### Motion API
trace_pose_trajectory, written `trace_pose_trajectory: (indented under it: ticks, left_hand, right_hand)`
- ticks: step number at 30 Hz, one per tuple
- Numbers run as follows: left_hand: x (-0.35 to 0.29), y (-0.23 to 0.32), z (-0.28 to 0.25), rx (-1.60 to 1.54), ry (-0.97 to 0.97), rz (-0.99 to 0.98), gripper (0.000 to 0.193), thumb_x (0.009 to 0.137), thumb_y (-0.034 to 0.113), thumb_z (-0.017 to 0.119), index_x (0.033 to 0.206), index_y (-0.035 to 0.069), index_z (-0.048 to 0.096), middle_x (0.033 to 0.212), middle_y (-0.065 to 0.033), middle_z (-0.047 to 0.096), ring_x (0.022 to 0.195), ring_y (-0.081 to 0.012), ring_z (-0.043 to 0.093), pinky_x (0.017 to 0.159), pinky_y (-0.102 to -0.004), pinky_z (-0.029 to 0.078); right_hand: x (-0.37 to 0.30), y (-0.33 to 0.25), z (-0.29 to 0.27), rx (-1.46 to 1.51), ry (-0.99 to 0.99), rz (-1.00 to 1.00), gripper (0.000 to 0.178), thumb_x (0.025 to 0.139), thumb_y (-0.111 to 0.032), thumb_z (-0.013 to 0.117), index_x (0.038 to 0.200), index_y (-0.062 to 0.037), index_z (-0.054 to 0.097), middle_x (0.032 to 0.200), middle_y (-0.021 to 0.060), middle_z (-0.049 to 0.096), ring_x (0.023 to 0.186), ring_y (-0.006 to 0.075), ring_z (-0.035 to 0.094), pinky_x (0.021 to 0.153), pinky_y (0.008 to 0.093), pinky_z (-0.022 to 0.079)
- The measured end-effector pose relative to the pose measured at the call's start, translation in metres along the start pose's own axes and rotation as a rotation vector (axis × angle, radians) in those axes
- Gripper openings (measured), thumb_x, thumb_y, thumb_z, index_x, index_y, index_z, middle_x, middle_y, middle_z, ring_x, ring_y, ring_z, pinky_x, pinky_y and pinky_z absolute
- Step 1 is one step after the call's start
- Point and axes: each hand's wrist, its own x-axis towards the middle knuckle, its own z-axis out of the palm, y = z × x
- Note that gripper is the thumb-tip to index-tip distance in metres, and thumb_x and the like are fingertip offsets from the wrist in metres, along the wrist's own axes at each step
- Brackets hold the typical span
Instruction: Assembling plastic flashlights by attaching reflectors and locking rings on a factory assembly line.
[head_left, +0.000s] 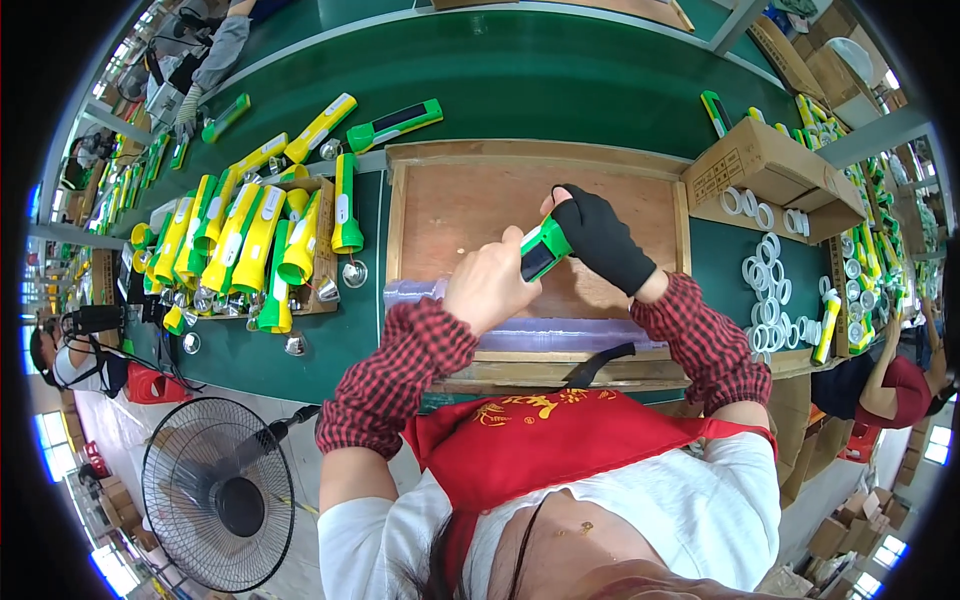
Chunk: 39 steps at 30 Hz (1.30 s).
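A green flashlight with a dark panel is held above the wooden tray. My bare left hand is closed around its lower left end. At the upper right end, my right hand, in a black fingerless glove, wraps around it and hides that end. Under my hands, a strip of clear purplish plastic lies along the tray's near side. To the left, several yellow and green flashlights lie heaped, some with loose silvery reflectors hanging from their open heads.
White rings lie in a loose pile to the right, below an open cardboard box. A yellow flashlight lies beside them. A black fan stands at the lower left. Another person's gloved hand shows at the upper left.
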Motion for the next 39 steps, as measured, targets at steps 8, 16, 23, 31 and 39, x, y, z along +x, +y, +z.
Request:
trace_pose_trajectory:
  ticks: [8, 16, 23, 31, 39]
  left_hand:
    - [-0.011, 0.016, -0.043, -1.196, -0.743, -0.385, 0.040, 0.079, 0.022, 0.070, 0.102, -0.001, 0.047, 0.070, -0.0069, 0.058, 0.050, -0.0142, 0.058, 0.045, -0.0260, 0.048]
    - [0.006, -0.005, -0.003, -0.312, -0.171, -0.231, 0.040, 0.075, 0.023, 0.070, 0.098, -0.002, 0.049, 0.074, -0.0230, 0.065, 0.061, -0.0340, 0.067, 0.054, -0.0421, 0.053]
    - [-0.012, 0.005, -0.006, 0.246, 0.253, -0.046, 0.040, 0.077, 0.023, 0.075, 0.100, 0.005, 0.047, 0.079, -0.0170, 0.064, 0.065, -0.0368, 0.065, 0.054, -0.0445, 0.053]
    - [-0.023, 0.009, -0.008, 0.320, 0.267, -0.041, 0.044, 0.074, 0.021, 0.078, 0.102, 0.005, 0.048, 0.077, -0.0156, 0.062, 0.065, -0.0341, 0.065, 0.054, -0.0412, 0.052]
    - [-0.019, 0.001, -0.031, -0.764, -0.433, -0.327, 0.039, 0.078, 0.024, 0.075, 0.100, 0.000, 0.053, 0.080, -0.0095, 0.061, 0.061, -0.0151, 0.060, 0.055, -0.0286, 0.050]
  right_hand:
    - [-0.011, -0.040, -0.026, 0.294, -0.364, -0.142, 0.048, 0.103, -0.045, 0.035, 0.106, -0.0019, 0.057, 0.093, 0.0070, 0.065, 0.092, 0.0136, 0.060, 0.084, 0.0260, 0.045]
    - [0.012, 0.000, 0.000, 0.194, -0.121, 0.072, 0.038, 0.101, -0.034, 0.038, 0.096, -0.0039, 0.060, 0.079, 0.0062, 0.060, 0.073, 0.0160, 0.058, 0.071, 0.0318, 0.046]
    - [0.013, -0.024, -0.014, 0.480, -0.329, 0.299, 0.062, 0.100, -0.060, 0.026, 0.105, -0.0093, 0.061, 0.075, 0.0008, 0.060, 0.058, 0.0067, 0.053, 0.048, 0.0205, 0.040]
    - [0.011, -0.036, -0.019, 0.465, -0.391, 0.392, 0.063, 0.099, -0.061, 0.026, 0.104, -0.0099, 0.062, 0.073, 0.0002, 0.058, 0.057, 0.0060, 0.051, 0.048, 0.0212, 0.039]
    - [-0.005, -0.035, -0.010, 0.312, -0.331, -0.106, 0.039, 0.102, -0.039, 0.040, 0.102, -0.0044, 0.058, 0.089, 0.0056, 0.058, 0.082, 0.0124, 0.055, 0.073, 0.0273, 0.045]
